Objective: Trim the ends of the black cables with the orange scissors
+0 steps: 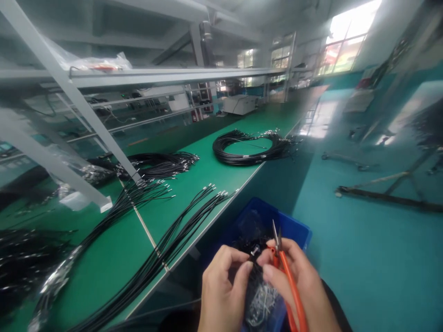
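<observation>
My right hand (pixel 301 272) holds orange-handled scissors (pixel 290 281), their narrow metal blades pointing up and slightly parted. Its thumb and forefinger reach toward my left hand (pixel 224 281). The left thumb and forefinger are pinched around a small dark piece, apparently a cable end, with a small shiny white part (pixel 255 250) just beyond the fingertips. What exactly the pinch holds is partly hidden. Below both hands is a blue bin (pixel 299 226) with clear and white plastic scraps (pixel 263 299) and dark bits inside.
On the green bench (pixel 194 203), black cables (pixel 173 244) with silvery tips lie along the front edge. A coiled black cable bundle (pixel 238 159) is farther back, with another bundle (pixel 159 166) to the left. A slanted white shelf post (pixel 86 115) rises from the bench.
</observation>
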`<state>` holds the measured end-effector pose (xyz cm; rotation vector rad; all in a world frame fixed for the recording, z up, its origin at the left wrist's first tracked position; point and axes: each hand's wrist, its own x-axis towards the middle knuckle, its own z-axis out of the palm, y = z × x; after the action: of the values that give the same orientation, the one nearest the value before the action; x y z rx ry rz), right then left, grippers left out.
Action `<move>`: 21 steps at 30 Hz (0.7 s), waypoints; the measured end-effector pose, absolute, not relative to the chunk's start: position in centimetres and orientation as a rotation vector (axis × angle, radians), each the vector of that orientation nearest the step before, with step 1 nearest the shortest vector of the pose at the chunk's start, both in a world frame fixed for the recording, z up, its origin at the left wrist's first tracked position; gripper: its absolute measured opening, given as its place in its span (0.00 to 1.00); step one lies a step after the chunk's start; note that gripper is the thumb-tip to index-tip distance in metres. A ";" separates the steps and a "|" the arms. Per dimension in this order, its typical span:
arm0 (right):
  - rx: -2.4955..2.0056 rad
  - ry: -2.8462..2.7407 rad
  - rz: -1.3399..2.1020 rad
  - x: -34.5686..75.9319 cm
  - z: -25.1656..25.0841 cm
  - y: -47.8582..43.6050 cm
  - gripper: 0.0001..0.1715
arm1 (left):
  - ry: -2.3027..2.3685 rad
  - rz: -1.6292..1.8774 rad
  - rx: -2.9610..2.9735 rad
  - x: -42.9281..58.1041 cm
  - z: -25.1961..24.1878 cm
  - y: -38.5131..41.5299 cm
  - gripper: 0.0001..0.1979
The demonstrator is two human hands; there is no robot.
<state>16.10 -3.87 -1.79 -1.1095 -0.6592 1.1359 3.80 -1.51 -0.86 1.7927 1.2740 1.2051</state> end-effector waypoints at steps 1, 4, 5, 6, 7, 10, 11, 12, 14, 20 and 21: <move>-1.080 -0.649 1.141 16.1 -1.6 -3.7 0.20 | 1.264 1.206 1.821 3.9 -0.9 -1.6 0.04; -1.038 -0.608 1.181 16.0 -1.2 -3.3 0.21 | 1.251 1.200 1.906 4.0 -1.0 -1.9 0.05; -1.040 -0.596 1.194 15.9 -1.1 -3.2 0.21 | 1.252 1.197 1.943 4.0 -1.1 -2.0 0.05; -1.050 -0.586 1.205 15.8 -1.0 -3.1 0.22 | 1.259 1.191 1.987 4.0 -1.2 -2.1 0.05; -1.068 -0.579 1.208 15.7 -1.0 -3.0 0.23 | 1.273 1.184 2.036 4.1 -1.3 -2.2 0.06; -1.147 -0.580 1.157 15.3 -1.1 -2.8 0.24 | 1.329 1.157 2.148 4.2 -1.4 -2.4 0.07; -1.165 -0.588 1.129 15.2 -1.2 -2.8 0.23 | 1.345 1.151 2.153 4.3 -1.4 -2.5 0.07; -1.176 -0.602 1.102 15.2 -1.3 -2.8 0.22 | 1.354 1.148 2.139 4.2 -1.3 -2.4 0.07; -1.174 -0.647 1.066 15.4 -1.5 -2.9 0.23 | 1.358 1.149 2.066 4.0 -1.1 -2.2 0.06; -1.081 -0.873 1.485 18.0 -1.3 -4.1 0.18 | 1.315 1.074 1.793 2.6 0.0 -1.0 0.05; -1.037 -0.854 1.614 18.4 -1.3 -4.4 0.17 | 1.303 1.064 1.754 2.4 0.2 -0.9 0.05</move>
<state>18.42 -4.38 -1.27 -1.0372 -0.8539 1.6145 2.39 -0.90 0.18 1.7535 1.3029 1.0638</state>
